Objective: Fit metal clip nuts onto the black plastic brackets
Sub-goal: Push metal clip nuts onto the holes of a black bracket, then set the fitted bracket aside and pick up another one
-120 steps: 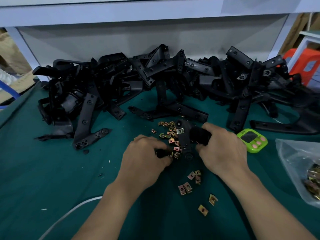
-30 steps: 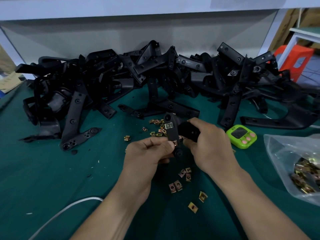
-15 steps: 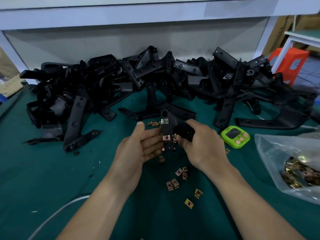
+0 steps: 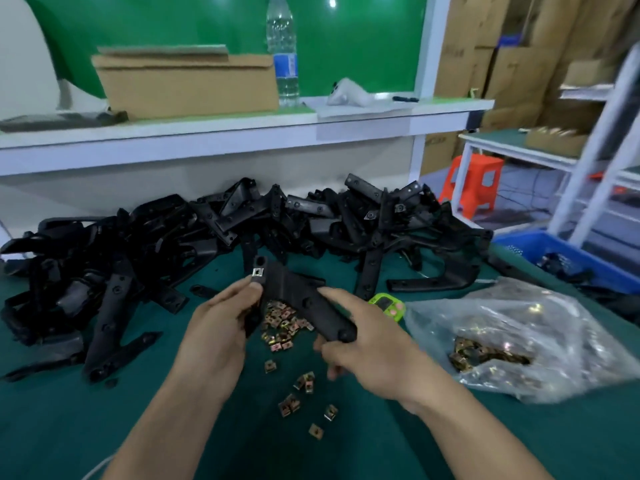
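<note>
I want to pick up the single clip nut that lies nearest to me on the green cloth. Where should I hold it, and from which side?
Probably from above, pinching two opposite edges of the clip nut between thumb and forefinger. It lies flat and alone on the cloth, so nothing blocks that approach, and its thin body offers no other hold.

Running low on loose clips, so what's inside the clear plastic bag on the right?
The clear plastic bag holds a heap of brass-coloured clip nuts. Crinkled, shiny plastic hides the heap's depth and whether anything else is inside.
</note>
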{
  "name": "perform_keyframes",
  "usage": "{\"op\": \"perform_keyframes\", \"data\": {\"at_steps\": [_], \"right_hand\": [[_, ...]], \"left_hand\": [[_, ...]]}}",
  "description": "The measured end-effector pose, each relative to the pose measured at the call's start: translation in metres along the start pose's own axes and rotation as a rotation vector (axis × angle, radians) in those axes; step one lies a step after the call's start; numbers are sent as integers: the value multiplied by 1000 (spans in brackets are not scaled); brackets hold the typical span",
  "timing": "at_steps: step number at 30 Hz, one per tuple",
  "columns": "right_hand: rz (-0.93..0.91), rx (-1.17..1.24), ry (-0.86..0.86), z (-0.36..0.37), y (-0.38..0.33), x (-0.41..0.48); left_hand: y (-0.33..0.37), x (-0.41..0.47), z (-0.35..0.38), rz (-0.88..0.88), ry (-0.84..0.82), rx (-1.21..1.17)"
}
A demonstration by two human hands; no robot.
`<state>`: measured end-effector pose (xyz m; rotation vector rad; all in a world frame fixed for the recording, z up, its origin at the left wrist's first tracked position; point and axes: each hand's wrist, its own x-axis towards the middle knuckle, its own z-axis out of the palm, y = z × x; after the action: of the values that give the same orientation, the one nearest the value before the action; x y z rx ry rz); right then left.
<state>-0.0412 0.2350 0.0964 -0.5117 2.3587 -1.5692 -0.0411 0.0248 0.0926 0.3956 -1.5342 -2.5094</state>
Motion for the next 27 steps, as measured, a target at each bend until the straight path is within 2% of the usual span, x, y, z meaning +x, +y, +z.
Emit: {"op": "perform_keyframes", "data": {"at_steps": [2,5,8,12,15,18,20,22,24,27], "right_hand": [[107,235,56,-20,-4,-21],[158,430,242,-55,-8,-51],[139,529,402,-93,-8,-83],[165,584,599,-147,11,-126],[229,654,771,-186,45,-157],[363,838,865,-225,82,-176],[357,1031,908,-265,95,-171],[266,1221,978,-316,99,-155],[282,1199,977,-352,108,-138],[516,848,921,-362,132,-114]], "left_hand": [[0,1,19,4,-35,67],[2,1,57,8,-206,203],[1,-4,110,-17,-396,246],[-20,-16,202,-64,-528,349],[-56,-23,275,-186,-604,489],[-94,-28,343,-330,-666,577],[-108,-30,383,-428,-729,491],[-119,-27,415,-568,-732,320],[-128,-25,431,-673,-662,259],[-130,-14,438,-607,-633,379]]}}
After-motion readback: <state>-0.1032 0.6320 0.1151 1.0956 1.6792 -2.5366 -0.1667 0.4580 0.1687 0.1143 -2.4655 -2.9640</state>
